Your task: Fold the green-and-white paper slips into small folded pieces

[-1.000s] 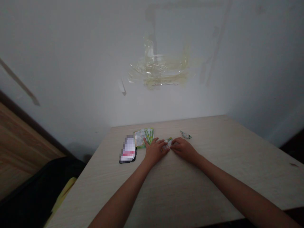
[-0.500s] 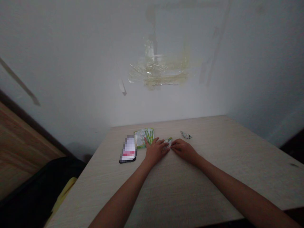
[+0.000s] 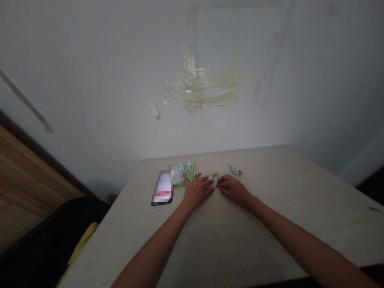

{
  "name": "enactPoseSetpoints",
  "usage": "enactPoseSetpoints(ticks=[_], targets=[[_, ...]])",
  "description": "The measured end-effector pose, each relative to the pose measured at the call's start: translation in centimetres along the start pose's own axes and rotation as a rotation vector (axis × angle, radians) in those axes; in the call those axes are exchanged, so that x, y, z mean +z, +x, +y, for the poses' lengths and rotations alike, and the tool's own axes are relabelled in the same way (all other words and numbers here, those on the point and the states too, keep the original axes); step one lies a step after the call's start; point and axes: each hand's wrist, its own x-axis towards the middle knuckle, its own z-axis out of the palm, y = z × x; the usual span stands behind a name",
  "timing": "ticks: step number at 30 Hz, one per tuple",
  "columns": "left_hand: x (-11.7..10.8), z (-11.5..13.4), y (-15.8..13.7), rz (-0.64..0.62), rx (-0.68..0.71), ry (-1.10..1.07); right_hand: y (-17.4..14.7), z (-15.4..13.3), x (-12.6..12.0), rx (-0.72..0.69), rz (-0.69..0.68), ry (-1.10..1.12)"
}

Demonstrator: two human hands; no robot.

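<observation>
A small green-and-white piece of printed paper (image 3: 214,177) lies on the table, partly hidden under my fingers. My left hand (image 3: 197,189) rests over its left side, fingers spread and laid flat. From the right, my right hand (image 3: 234,187) pinches the paper's right edge between thumb and fingertips. Left of my left hand, near its thumb, are several green-and-white printed sheets (image 3: 179,175), overlapping. A small folded green-and-white paper piece (image 3: 235,170) sits apart, beyond my right hand.
A phone (image 3: 163,190) with a blurred screen lies left of the sheets. The pale wooden table (image 3: 240,248) meets a wall (image 3: 120,80) bearing old clear tape (image 3: 204,88). Dark cloth and a yellow cloth (image 3: 81,244) are beside the table's left edge.
The view has shifted very slightly. Both hands stay at the small paper in nearly the same pose; nothing else has visibly moved.
</observation>
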Motion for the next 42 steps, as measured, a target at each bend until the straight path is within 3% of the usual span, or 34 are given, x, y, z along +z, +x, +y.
enactPoseSetpoints(ticks=[20, 32, 42], targets=[[0.34, -0.03, -0.01, 0.013, -0.009, -0.013, 0.03, -0.32, -0.23, -0.026, 0.006, 0.009], [0.49, -0.1, 0.01, -0.002, 0.002, -0.002, 0.33, -0.41, 0.15, -0.186, -0.043, -0.254], [0.59, -0.27, -0.01, -0.012, -0.017, -0.038, 0.14, 0.29, -0.06, 0.018, 0.06, -0.071]])
